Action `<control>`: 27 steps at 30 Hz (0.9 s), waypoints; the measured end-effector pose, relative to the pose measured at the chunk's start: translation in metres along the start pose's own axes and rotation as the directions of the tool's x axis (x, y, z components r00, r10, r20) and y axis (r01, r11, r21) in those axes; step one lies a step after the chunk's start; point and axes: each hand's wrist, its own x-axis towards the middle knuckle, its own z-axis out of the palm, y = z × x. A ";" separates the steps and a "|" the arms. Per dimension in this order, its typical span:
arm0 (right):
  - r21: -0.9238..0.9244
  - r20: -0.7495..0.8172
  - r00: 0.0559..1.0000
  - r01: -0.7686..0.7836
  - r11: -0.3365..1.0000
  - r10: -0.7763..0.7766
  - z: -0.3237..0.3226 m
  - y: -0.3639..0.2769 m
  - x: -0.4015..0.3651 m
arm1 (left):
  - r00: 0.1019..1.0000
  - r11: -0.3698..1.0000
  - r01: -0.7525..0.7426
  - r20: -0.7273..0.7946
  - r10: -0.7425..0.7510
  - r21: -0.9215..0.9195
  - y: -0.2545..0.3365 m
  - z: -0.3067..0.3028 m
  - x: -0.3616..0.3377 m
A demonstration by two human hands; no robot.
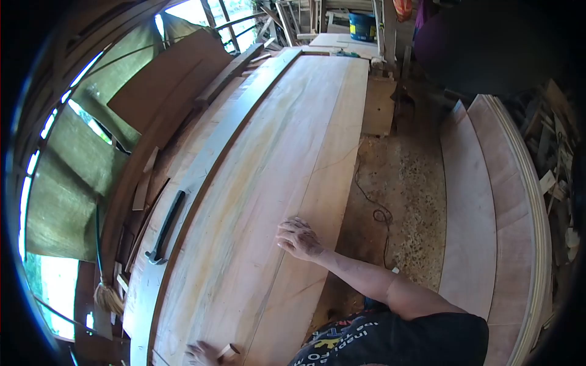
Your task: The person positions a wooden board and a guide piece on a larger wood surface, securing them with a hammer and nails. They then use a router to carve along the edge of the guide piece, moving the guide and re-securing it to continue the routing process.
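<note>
Head view, one group. Wooden panel [262,183]: long, made of joined boards, lying flat and running away from the person, with a lengthwise seam near its right edge. Right hand [299,239]: palm down, fingers spread wide, flat on the panel just left of that seam, holding nothing. Left hand [203,352]: at the panel's near edge, mostly cut off by the frame, touching a small wooden piece [229,349]; whether it grips the piece cannot be told. Hammer [165,227]: lying on the grey strip [207,165] along the panel's left edge, well apart from both hands. Plywood sheets [482,213]: beyond the sawdust floor [403,177]. Step, as judged: feeling or steadying the surface beside the seam. A next move calls for even palm pressure and bringing the small piece to the seam without shifting the panel.
</note>
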 end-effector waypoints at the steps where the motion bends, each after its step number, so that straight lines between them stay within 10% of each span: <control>1: 0.002 -0.002 1.000 -0.007 1.000 0.007 -0.001 0.000 0.000 | 0.989 0.970 -0.106 -0.082 0.127 0.221 -0.011 0.022 -0.019; 3: 0.025 0.039 0.999 -0.028 0.999 0.027 -0.003 -0.002 0.001 | 0.989 0.992 0.116 -0.093 -0.112 0.040 0.003 0.023 -0.037; 4: 0.042 0.081 0.996 -0.040 0.998 0.037 -0.007 -0.002 0.002 | 0.995 0.991 -0.095 0.036 0.092 0.092 0.002 0.013 -0.042; 8: 0.330 0.190 0.981 -0.031 0.944 -0.034 -0.015 0.020 0.005 | 0.984 0.983 -0.175 0.048 0.173 0.047 0.088 0.002 -0.031; 9: 0.526 0.266 0.963 -0.174 0.833 0.033 -0.025 0.027 0.004 | 0.969 0.958 -0.246 0.014 0.246 0.147 0.118 0.002 -0.024; 11: 0.781 0.438 0.895 -0.428 0.455 0.089 -0.067 0.042 0.010 | 0.976 0.945 -0.206 0.017 0.217 -0.256 0.208 -0.033 -0.022; 15: 0.698 0.445 0.879 -0.461 0.548 0.173 -0.157 0.121 -0.006 | 0.868 0.867 -0.485 0.060 0.493 -0.116 0.368 -0.098 -0.028; 17: 0.801 0.267 0.915 -0.385 0.459 0.301 -0.181 0.176 -0.032 | 0.923 0.899 -0.384 -0.066 0.379 -0.212 0.428 -0.128 -0.048; 21: 0.409 0.108 0.789 -0.590 0.696 0.605 -0.278 0.269 -0.078 | 0.884 0.916 -0.352 -0.389 0.259 -0.191 0.448 -0.107 -0.047; 27: 0.527 -0.064 0.455 -0.740 0.417 0.888 -0.343 0.380 -0.148 | 0.988 0.928 -0.066 -0.152 0.010 -0.367 0.466 -0.134 -0.038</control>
